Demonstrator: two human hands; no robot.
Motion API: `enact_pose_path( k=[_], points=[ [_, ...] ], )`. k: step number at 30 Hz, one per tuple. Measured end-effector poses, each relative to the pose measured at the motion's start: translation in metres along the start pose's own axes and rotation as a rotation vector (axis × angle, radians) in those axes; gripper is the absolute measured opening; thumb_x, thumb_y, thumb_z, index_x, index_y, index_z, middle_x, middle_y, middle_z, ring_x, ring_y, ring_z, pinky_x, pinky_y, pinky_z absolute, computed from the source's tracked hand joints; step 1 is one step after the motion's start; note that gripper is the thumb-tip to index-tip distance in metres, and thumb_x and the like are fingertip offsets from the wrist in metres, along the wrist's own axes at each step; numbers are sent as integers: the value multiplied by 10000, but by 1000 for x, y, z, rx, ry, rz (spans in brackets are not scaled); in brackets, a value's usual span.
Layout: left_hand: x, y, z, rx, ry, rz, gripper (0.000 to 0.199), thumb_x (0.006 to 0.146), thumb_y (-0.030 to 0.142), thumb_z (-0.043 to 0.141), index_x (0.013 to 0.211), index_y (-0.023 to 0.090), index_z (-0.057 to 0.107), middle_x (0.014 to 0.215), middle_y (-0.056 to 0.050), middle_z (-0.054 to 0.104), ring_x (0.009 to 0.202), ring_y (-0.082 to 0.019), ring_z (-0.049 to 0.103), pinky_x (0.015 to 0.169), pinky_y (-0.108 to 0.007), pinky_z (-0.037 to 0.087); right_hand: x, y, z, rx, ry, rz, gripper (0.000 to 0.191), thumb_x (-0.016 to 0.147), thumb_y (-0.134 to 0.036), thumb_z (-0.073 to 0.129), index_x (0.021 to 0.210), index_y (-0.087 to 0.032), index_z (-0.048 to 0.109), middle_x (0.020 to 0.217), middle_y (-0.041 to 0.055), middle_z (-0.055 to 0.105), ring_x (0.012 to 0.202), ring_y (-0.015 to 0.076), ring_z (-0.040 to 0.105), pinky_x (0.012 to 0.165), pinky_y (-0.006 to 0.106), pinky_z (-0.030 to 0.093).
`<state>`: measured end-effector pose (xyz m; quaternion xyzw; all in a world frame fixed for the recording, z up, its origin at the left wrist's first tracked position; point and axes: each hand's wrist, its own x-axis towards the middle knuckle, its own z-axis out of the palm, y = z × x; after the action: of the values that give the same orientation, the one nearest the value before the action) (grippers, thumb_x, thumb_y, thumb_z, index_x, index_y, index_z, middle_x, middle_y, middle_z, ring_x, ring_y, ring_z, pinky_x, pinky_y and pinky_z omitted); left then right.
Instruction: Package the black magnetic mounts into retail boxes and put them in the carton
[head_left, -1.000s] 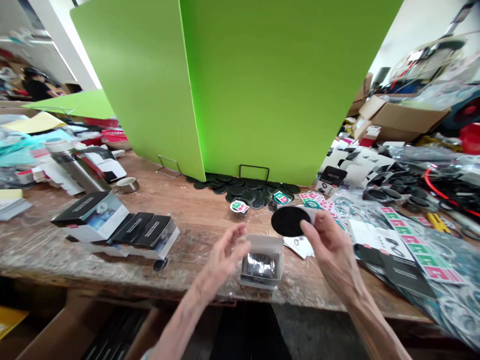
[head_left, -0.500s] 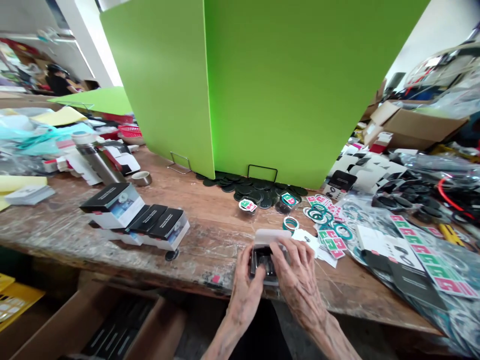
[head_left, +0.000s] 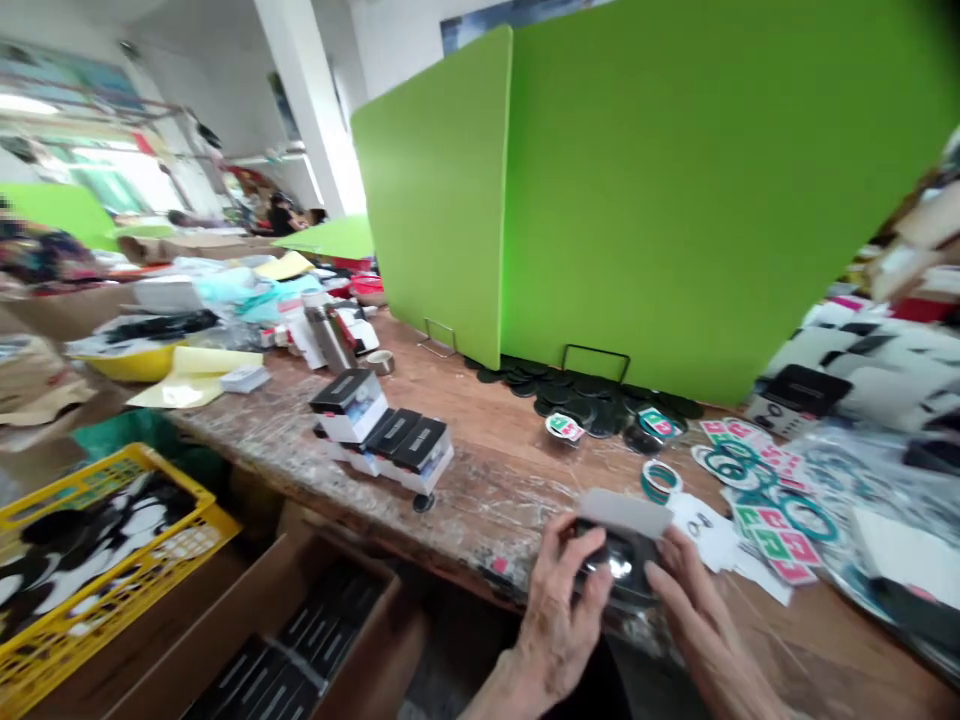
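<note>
The left hand [head_left: 559, 615] is partly closed around the left side of the small open box [head_left: 639, 550], its thumb and fingertips curled in at the glossy clear-and-black item [head_left: 619, 568] that sits inside. The right hand [head_left: 694, 605] is at the box's right side, its thumb and fingers slightly parted against the edge; whether it grips or merely rests there, I cannot tell. Between the hands, the box's pale flap [head_left: 626, 512] stands up on the far side. Just beyond the grip lies a teal-and-white ring roll [head_left: 661, 482], with white cards [head_left: 701, 530] and pink-and-green stickers [head_left: 776, 540] to its right. Farther past the hands, black discs [head_left: 592, 410] are heaped at the foot of the green panel [head_left: 675, 200]. Well to the left of the grip, black-and-white boxes [head_left: 416, 455] stand grouped on the wooden table [head_left: 495, 490].
</note>
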<state>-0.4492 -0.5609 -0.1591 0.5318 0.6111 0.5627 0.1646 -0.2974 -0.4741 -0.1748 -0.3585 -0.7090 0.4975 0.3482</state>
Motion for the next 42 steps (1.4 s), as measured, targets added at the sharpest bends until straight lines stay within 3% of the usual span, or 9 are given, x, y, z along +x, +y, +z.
enact_pose_path(
  k=[3,6,11,16,23,28,35,38,42],
  points=[
    [14,-1,-8,-155,-38,-123,336,915,273,498,1251,275,476,1224,-71,501,1152,-204,510,1037,-404,409,6,-13,6,78,-11,-76,501,973,-371,409,1424,-287,207,1408,109,476,1281,208,484,1003,397,484],
    [29,-6,-20,-269,-176,-178,403,896,294,538,1282,265,428,1177,-65,524,1091,-194,546,998,-377,441,8,-15,2,-126,51,-258,372,966,-309,426,1331,-275,366,1357,100,509,1270,204,491,1041,424,446],
    [34,-13,-40,-120,-327,34,414,814,360,667,1198,263,544,1277,-76,478,1212,-238,482,1044,-382,407,-2,-15,-8,-518,40,-534,386,931,-314,501,1308,-258,444,1446,126,396,1350,286,377,1047,532,414],
    [30,-13,-46,130,-386,171,422,861,307,614,1270,272,512,1421,-79,406,1316,-233,409,1113,-395,351,1,-13,-9,-655,33,-615,467,928,-248,510,1379,-272,392,1375,132,433,1318,281,418,1015,506,464],
    [36,-14,-43,190,-364,260,271,927,270,510,1169,271,631,1368,-69,507,1243,-204,516,1041,-371,457,6,-12,-13,-769,14,-693,549,930,-149,476,1441,-282,327,1362,143,421,1315,266,413,981,464,503],
    [27,-30,-41,203,-337,355,371,933,205,489,1291,282,555,1514,-76,344,1317,-229,453,1081,-398,428,3,-16,-15,-807,-4,-696,503,943,-156,435,1429,-263,365,1365,152,433,1306,280,427,979,512,488],
    [17,-28,-32,274,-99,485,341,895,140,537,1220,233,584,1343,-112,467,1219,-216,515,965,-362,518,-9,-11,5,-728,105,-424,514,959,-230,428,1458,-306,333,1435,125,405,1226,264,515,937,436,523],
    [12,-23,-41,528,113,446,324,855,178,613,1175,228,611,1192,-114,519,1086,-230,540,903,-408,503,2,-5,35,-577,95,-332,550,971,-303,384,1498,-235,240,1340,138,522,1082,230,618,870,386,563],
    [17,-31,-73,926,345,318,260,836,301,654,1086,236,679,1070,-121,557,968,-264,531,850,-467,437,40,-14,94,-403,-31,-393,478,968,-293,309,1427,-192,393,1384,119,498,1259,249,500,1026,450,459]
  ],
)
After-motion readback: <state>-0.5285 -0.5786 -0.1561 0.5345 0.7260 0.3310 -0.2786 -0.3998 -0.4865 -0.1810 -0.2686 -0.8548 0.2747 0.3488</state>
